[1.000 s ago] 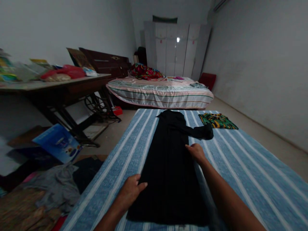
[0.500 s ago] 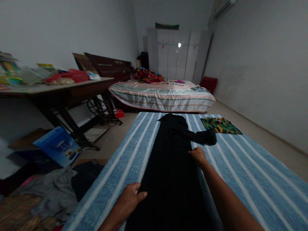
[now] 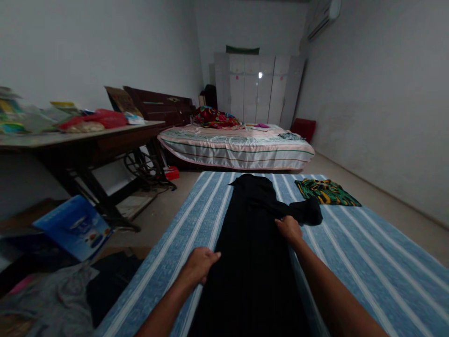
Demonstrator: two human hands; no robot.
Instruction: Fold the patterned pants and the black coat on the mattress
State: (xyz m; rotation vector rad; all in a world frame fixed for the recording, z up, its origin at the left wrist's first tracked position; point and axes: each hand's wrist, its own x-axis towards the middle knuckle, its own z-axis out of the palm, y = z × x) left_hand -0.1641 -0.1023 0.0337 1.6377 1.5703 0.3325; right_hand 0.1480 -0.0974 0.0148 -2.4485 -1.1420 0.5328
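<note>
A long black garment [image 3: 250, 262] with a collar and a sleeve lies lengthwise on the blue-and-white striped bed cover [image 3: 175, 243], its collar at the far end. Its sleeve is bent out to the right and bunched at the end. My left hand [image 3: 201, 266] is closed at the garment's left edge, thumb on top and the other fingers curled, partly hidden. Farther up, my right hand [image 3: 289, 229] pinches the right edge just below the sleeve. The garment's near end runs out of the picture.
A folded green, black and yellow patterned cloth [image 3: 326, 192] lies at the far right of the cover. To the left stand a sewing-machine table [image 3: 140, 128] and a blue box [image 3: 79, 227], with grey clothing [image 3: 52, 292] below. Another bed [image 3: 238, 150] is beyond.
My left hand has moved forward along the garment's left edge, and its fingers have closed. My right hand stays at the right edge. The view has tilted up slightly.
</note>
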